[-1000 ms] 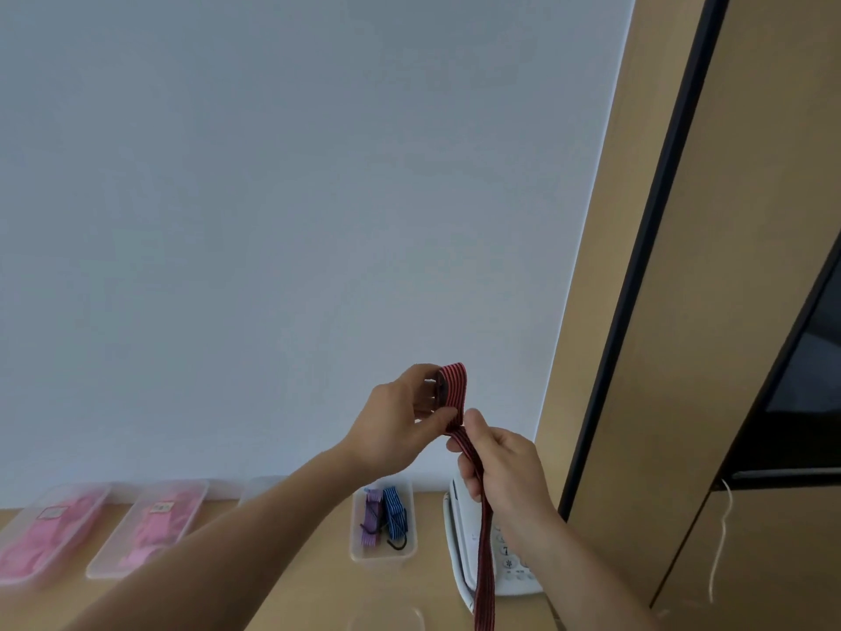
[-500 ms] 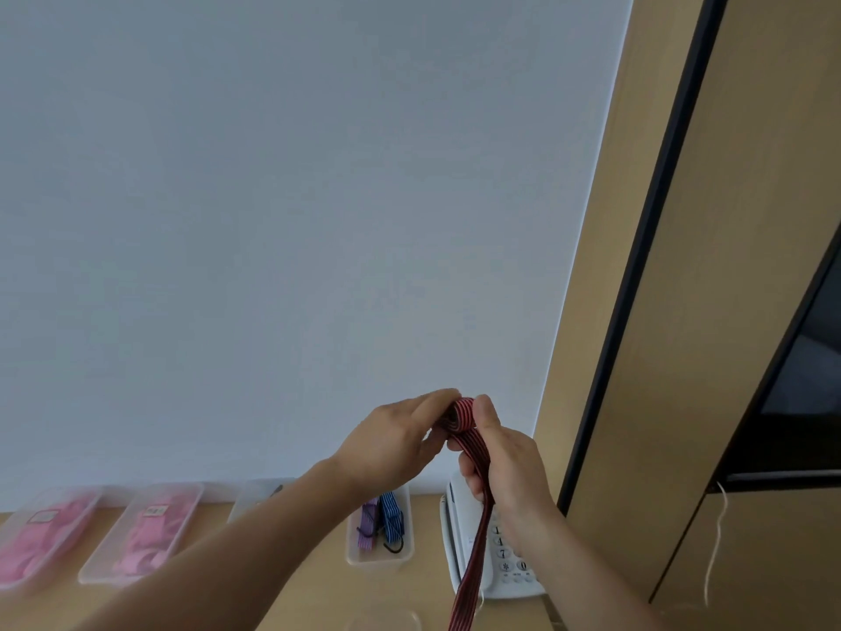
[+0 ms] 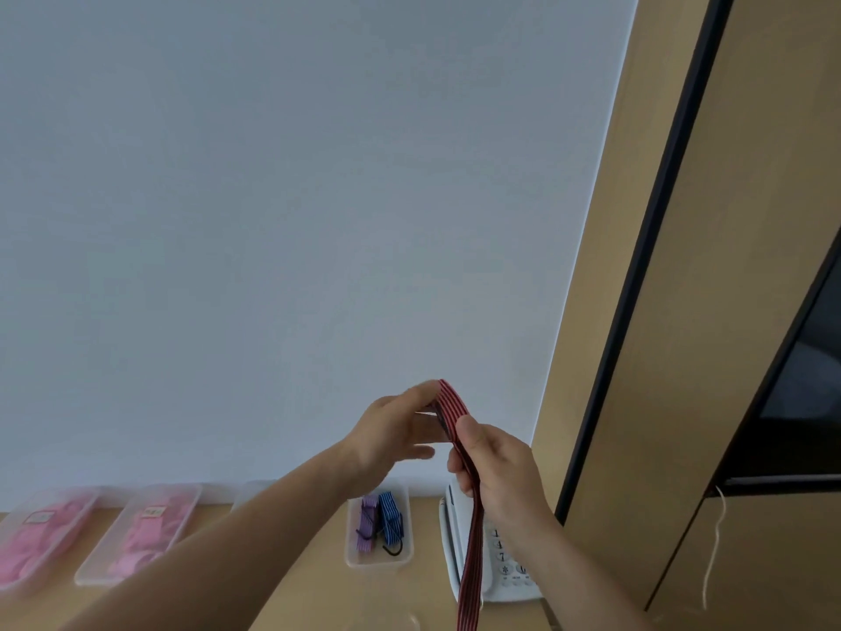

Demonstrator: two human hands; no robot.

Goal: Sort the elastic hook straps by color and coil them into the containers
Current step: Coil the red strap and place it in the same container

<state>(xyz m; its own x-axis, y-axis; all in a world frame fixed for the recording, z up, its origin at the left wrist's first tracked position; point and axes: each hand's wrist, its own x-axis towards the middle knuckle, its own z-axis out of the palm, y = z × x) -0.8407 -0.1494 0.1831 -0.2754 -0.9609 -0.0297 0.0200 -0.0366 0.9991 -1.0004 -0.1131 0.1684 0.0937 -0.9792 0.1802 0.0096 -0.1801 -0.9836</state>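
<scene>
Red striped strap point(image 3: 448, 405) is held up in the air, probably so the tail hangs free and feeds the coil. Left hand point(image 3: 391, 432) pinches the started coil, index finger point(image 3: 421, 391) on top, thumb seemingly under, other fingers loosely straight below. Right hand point(image 3: 500, 471) sits just beside it, fingers curled round the strap and thumb pressed on, likely tensioning for the next wrap. Tail drops below the right fingers and out of frame. Under the left fingers, container point(image 3: 377, 566) holds coiled purple strap point(image 3: 366, 523) and blue strap point(image 3: 391, 521).
</scene>
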